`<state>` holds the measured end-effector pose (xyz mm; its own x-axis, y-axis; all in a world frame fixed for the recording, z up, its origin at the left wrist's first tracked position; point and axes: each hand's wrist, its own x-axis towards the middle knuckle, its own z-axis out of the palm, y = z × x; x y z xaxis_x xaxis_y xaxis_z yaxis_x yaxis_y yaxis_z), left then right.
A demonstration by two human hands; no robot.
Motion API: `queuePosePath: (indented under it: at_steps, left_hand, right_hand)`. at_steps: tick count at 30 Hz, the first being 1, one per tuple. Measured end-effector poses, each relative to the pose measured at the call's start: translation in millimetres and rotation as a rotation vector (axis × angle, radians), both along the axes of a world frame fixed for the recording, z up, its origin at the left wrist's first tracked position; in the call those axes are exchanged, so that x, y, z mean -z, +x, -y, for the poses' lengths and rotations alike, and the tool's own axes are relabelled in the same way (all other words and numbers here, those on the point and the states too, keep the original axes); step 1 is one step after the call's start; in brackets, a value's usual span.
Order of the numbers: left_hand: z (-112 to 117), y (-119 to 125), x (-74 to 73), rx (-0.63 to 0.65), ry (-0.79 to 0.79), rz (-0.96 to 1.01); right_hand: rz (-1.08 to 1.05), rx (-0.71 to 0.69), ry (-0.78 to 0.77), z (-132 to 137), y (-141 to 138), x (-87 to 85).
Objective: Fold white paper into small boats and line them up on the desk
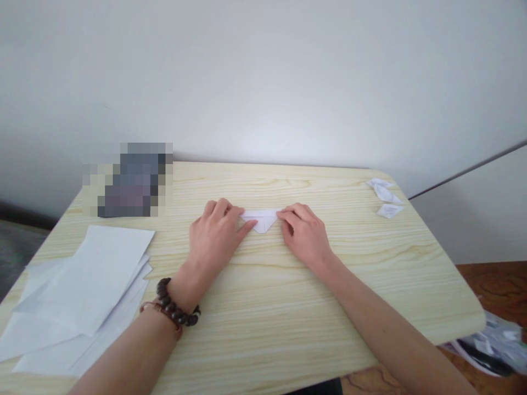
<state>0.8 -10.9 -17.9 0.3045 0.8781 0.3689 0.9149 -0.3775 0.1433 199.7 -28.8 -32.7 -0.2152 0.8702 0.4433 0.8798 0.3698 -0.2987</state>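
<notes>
Both hands: the left hand [214,236] and the right hand [302,233] lie palm down at the middle of the table [288,307], one at each end of the same small piece.
Folded paper: a white folded paper [263,218] lies flat on the wood between the two hands, with a straight upper edge and a point turned toward us.
Left hold: we see the fingertips laid over the paper's left end and the thumb along its lower slope. The hand presses down rather than closing round anything.
Right hold: the fingertips cover the right end in the same flat, unclenched way. We cannot tell whether any edge is pinched underneath.
Why so held: we judge that pressure at both ends keeps the thin piece from sliding and holds its layers flat against the hard top.
Bracelet: a dark bead bracelet [176,304] sits on the left wrist, well back from the paper.
Loose sheets: a fanned stack of sheets [82,291] lies at the left edge, within reach of the left arm but apart from the hands.
Small folded pieces: several small folded pieces [386,197] lie together at the far right corner, well away from the hands.
Blurred object: something pixelated [132,181] stands at the far left. We cannot say what it is.
</notes>
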Motion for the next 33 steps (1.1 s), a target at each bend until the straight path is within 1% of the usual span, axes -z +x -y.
queuePosePath:
  at_steps: [4,9,11,16,26,33]
  left_hand:
    - [-8,-5,4.6,0.043,-0.031,0.063]
    - [-15,-9,9.9,0.19,-0.069,0.163]
    - [-16,-9,10.7,0.224,-0.087,0.194]
    - [-17,-9,11.4,0.203,-0.114,0.262]
    - [-20,-11,12.9,0.222,-0.16,0.311]
    - [-20,-11,11.6,0.236,-0.175,0.305]
  right_hand:
    - [-0.074,-0.044,-0.032,-6,1,-3.4]
    - [-0.155,-0.154,-0.078,-11,4,-2.5]
    - [-0.169,-0.187,-0.088,-11,5,-2.6]
    - [-0.159,-0.24,-0.085,-10,5,-4.6]
    - [-0.253,-0.217,-0.121,-12,7,-1.3]
    - [-0.244,-0.232,-0.117,-12,7,-1.6]
